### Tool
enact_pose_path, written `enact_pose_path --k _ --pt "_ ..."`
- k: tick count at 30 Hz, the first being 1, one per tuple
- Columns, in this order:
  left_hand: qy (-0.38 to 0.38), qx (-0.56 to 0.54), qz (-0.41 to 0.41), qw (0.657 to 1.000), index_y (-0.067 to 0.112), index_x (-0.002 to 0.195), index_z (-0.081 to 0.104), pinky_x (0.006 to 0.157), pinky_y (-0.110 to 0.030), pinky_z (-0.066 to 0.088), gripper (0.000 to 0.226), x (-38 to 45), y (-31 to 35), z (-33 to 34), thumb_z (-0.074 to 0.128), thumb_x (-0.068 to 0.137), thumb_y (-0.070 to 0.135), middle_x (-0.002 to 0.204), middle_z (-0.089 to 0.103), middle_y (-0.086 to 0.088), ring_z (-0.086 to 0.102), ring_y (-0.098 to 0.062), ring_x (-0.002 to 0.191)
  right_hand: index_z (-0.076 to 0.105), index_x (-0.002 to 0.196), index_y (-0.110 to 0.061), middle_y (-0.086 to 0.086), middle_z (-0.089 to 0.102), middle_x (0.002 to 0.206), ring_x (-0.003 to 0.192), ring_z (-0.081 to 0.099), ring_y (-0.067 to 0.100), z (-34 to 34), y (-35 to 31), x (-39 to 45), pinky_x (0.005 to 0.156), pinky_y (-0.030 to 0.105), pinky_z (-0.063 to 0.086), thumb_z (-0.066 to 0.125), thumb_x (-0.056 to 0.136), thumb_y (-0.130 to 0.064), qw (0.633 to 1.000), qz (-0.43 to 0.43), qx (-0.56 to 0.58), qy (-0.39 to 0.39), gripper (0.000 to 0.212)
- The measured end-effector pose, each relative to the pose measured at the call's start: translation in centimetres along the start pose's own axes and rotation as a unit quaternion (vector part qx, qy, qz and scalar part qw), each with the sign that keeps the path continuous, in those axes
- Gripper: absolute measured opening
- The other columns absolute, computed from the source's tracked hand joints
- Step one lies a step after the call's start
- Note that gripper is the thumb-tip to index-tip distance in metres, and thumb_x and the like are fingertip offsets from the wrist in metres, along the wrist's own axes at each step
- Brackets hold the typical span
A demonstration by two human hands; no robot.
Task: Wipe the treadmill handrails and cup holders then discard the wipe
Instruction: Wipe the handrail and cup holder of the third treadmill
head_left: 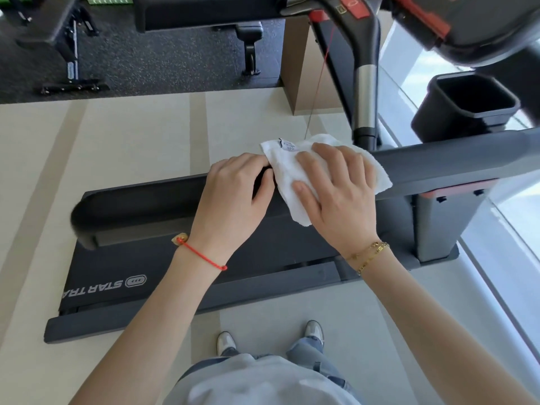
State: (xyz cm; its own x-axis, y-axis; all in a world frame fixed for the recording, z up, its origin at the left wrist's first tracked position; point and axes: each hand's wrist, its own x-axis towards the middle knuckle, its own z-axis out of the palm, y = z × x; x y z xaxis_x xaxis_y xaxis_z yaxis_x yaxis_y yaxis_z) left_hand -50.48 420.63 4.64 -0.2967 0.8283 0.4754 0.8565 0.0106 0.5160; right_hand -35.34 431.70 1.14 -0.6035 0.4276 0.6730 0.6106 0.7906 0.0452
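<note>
Two hands: both work on the handrail [438,165], the landmark for all places below.
Right fingers [327,159]: spread flat, pressing the wipe [280,171] onto the handrail's top, not curled round it.
Left fingers [263,182]: curled round the handrail just beside the wipe's left edge, steadying it.
Wipe: draped over the handrail, one corner hanging off its near side.
Cup holder [467,109]: beyond the handrail, to the right, likely not yet wiped.
Risk: with only flat pressure, the wipe could bunch or slide off toward the treadmill deck [146,258] below the handrail.
Risk: the underside could be missed.
</note>
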Motion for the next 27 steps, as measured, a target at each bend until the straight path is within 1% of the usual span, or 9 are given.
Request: enact_pose_path --k 6,10,15,19,21,24,27 --pt "0.001 -0.003 -0.007 1.000 0.003 0.091 0.065 0.075 -0.035 0.044 0.018 2.0 4.7 4.2 0.049 0.098 0.009 0.080 0.063 -0.004 0.054 -0.023 0.071 0.060 0.125 -0.019 0.008 0.058 0.127 0.109 0.052 0.033 -0.9 6.0 -1.0 0.094 0.046 0.039 0.042 0.101 -0.044 1.000 -0.007 -0.003 -0.004 0.039" --pt "0.001 0.003 -0.011 1.000 0.003 0.092 0.066 0.077 -0.041 0.048 0.018 3.3 7.7 6.9 0.049 0.098 0.009 0.083 0.065 -0.005 0.057 -0.025 0.075 0.062 0.124 -0.017 0.008 0.060 0.125 0.104 0.054 0.035 -1.9 10.4 -1.4 0.092 0.045 0.040 0.041 0.101 -0.042 1.000 -0.011 -0.006 0.006 0.040" --pt "-0.006 0.012 -0.015 1.000 0.005 0.101 0.068 0.084 -0.044 0.049 0.020 4.6 10.9 9.6 0.049 0.099 0.012 0.092 0.069 -0.005 0.062 -0.026 0.083 0.063 0.120 -0.015 0.009 0.061 0.121 0.100 0.054 0.034 -2.9 14.8 -1.9 0.088 0.044 0.041 0.043 0.100 -0.039 1.000 -0.015 -0.009 0.016 0.037" --pt "-0.009 0.020 -0.021 1.000 0.007 0.114 0.069 0.093 -0.044 0.049 0.025 5.2 12.9 11.1 0.050 0.100 0.014 0.108 0.071 -0.004 0.066 -0.023 0.099 0.063 0.118 -0.014 0.009 0.061 0.119 0.098 0.054 0.035 -3.7 18.5 -2.3 0.087 0.044 0.040 0.045 0.099 -0.035 0.999 -0.010 -0.024 0.024 0.033" --pt "0.000 0.031 -0.028 0.999 0.006 0.116 0.069 0.095 -0.044 0.047 0.026 5.4 13.6 11.6 0.050 0.100 0.015 0.112 0.071 -0.003 0.066 -0.023 0.103 0.063 0.118 -0.014 0.009 0.061 0.119 0.098 0.053 0.035 -3.9 19.7 -2.5 0.088 0.044 0.039 0.044 0.100 -0.034 0.999 -0.002 -0.028 0.029 0.033" --pt "0.011 0.057 -0.042 0.997 0.007 0.116 0.069 0.095 -0.045 0.046 0.027 5.4 14.5 12.3 0.049 0.100 0.016 0.113 0.071 -0.003 0.066 -0.024 0.102 0.063 0.120 -0.015 0.008 0.061 0.121 0.101 0.052 0.035 -4.1 19.6 -2.6 0.089 0.043 0.037 0.044 0.100 -0.035 1.000 0.009 -0.011 0.028 0.034" --pt "0.021 0.072 -0.050 0.996 0.006 0.114 0.069 0.094 -0.046 0.046 0.026 5.3 15.1 12.9 0.049 0.100 0.017 0.111 0.072 -0.005 0.066 -0.025 0.100 0.059 0.124 -0.015 0.008 0.058 0.126 0.105 0.051 0.034 -4.4 20.7 -2.9 0.091 0.043 0.037 0.041 0.102 -0.037 0.999 -0.038 0.008 -0.004 0.036"
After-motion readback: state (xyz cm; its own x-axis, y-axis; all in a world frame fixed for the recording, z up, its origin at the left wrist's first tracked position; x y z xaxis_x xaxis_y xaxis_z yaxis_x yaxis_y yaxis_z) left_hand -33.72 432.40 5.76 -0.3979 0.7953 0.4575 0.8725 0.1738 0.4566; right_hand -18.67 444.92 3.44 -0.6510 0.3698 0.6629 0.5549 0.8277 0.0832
